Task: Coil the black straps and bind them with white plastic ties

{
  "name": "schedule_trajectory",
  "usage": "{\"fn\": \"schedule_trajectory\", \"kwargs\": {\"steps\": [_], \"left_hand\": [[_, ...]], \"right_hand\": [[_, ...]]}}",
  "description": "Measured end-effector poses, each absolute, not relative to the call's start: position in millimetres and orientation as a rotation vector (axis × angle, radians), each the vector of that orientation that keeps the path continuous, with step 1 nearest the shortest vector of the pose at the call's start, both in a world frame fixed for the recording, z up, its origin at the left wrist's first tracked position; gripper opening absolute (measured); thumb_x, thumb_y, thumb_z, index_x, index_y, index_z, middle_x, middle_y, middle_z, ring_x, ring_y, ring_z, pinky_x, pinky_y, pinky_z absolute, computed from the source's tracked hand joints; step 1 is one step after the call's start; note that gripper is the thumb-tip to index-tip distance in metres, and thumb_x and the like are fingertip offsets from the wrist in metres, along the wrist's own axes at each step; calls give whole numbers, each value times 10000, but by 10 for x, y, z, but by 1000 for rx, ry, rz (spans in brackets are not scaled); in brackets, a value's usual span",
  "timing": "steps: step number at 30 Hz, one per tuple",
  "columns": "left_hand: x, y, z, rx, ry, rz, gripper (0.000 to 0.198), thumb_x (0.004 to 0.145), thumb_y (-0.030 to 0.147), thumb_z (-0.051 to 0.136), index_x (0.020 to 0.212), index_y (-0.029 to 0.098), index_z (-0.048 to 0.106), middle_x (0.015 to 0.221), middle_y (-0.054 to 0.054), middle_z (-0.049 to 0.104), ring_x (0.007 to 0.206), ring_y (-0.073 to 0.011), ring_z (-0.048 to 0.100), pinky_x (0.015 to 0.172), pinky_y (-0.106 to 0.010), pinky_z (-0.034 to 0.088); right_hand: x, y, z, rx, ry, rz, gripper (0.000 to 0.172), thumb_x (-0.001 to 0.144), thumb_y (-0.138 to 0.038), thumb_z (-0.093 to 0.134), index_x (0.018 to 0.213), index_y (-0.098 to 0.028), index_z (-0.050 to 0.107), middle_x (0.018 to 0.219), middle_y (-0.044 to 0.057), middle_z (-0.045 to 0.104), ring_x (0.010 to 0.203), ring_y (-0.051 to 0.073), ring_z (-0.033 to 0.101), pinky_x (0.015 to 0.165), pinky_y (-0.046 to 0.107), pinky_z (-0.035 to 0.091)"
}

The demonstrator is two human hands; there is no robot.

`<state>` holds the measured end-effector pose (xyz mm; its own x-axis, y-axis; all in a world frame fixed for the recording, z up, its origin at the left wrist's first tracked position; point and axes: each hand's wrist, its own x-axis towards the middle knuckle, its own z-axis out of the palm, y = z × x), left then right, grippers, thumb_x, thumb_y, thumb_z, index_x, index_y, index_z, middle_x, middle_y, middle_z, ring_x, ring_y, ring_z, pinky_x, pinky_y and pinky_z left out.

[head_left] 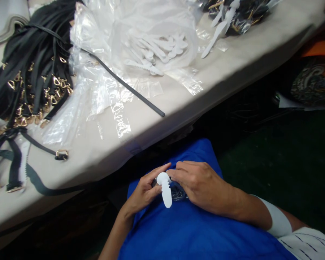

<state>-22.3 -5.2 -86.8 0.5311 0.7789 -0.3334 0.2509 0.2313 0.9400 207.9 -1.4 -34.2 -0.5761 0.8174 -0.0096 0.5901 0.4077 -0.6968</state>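
Above the blue cloth (184, 231) on my lap, my left hand (146, 189) holds a white notched strip (166, 193) with a rounded head, its thumb against the strip's side. My right hand (196, 180) is closed at the strip's head, with fingertips pinched on something dark and small that I cannot make out. Between the hands, partly behind the strip, lies a dark bundle in clear plastic (178, 193). The strip's narrow end points down toward my body.
On the cloth-covered table (151, 126) lie black straps with gold buckles (38, 65), clear plastic bags (97, 90), an open bag of white notched strips (157, 47) and a single black strap (130, 88). Packed dark items (243, 18) sit farther right. The table edge runs diagonally beyond my hands.
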Motion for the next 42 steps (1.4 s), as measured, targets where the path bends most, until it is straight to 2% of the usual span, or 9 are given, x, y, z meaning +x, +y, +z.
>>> {"fn": "schedule_trajectory", "kwargs": {"steps": [4,9,18,23,28,31,35,38,42], "left_hand": [[-211,-77,-895,1318,968,486,622,874,502,586,1424,246,450,1425,-105,509,1266,-323,491,1081,-406,375],[-199,-90,-941,1279,971,440,584,892,447,586,1426,254,445,1387,-96,545,1161,-293,568,993,-370,445],[-86,-69,-924,1296,980,470,601,917,362,571,1470,263,358,1473,-77,454,1302,-275,457,1091,-354,349],[6,-35,-926,1299,924,486,652,910,350,586,1491,259,305,1500,-78,413,1347,-283,406,1116,-366,321],[32,-13,-936,1208,935,505,714,889,371,620,1498,249,268,1449,-95,461,1305,-278,450,1095,-365,348],[50,-12,-921,1171,931,492,763,894,392,608,1514,238,189,1396,-101,503,1264,-276,482,1046,-360,391],[91,-43,-915,1200,1016,508,733,929,396,549,1517,233,142,1445,-98,447,1343,-257,393,1101,-357,316],[110,-95,-953,1175,1178,510,668,956,415,483,1508,235,152,1471,-95,412,1368,-240,358,1129,-375,265],[105,-165,-1024,1058,1231,570,627,937,395,504,1483,248,231,1456,-77,424,1326,-238,405,1116,-373,278]], "right_hand": [[2040,41,-425,-1135,-2077,1090,173,954,-168,512,1049,-179,657,933,56,684,851,187,631,804,309,499],[2001,73,-680,-1200,-1443,1519,145,835,-295,724,952,-210,717,854,1,718,756,161,666,687,257,523],[1940,-98,-807,-1161,-1148,1531,205,938,-325,589,977,-215,757,1070,71,668,1026,204,623,917,340,499],[1867,-54,-874,-1077,-751,1776,162,819,-338,725,825,-176,715,1037,45,624,887,158,614,779,271,514],[1780,-18,-890,-1084,-464,1905,267,770,-317,743,959,-189,605,888,16,601,786,139,591,679,224,499],[1740,2,-884,-1109,-397,1929,258,779,-248,691,1009,-206,581,983,25,600,867,149,606,731,226,505],[1716,28,-906,-1102,-445,1939,321,770,-160,638,1084,-204,584,1058,37,627,1027,173,597,853,245,487],[1729,20,-936,-1113,-593,1976,228,891,-303,563,1077,-187,626,1052,49,649,991,187,609,879,289,475],[1761,-5,-962,-1097,-978,1874,418,992,-471,401,1047,-170,685,1075,63,650,1026,201,593,951,320,427]]}}
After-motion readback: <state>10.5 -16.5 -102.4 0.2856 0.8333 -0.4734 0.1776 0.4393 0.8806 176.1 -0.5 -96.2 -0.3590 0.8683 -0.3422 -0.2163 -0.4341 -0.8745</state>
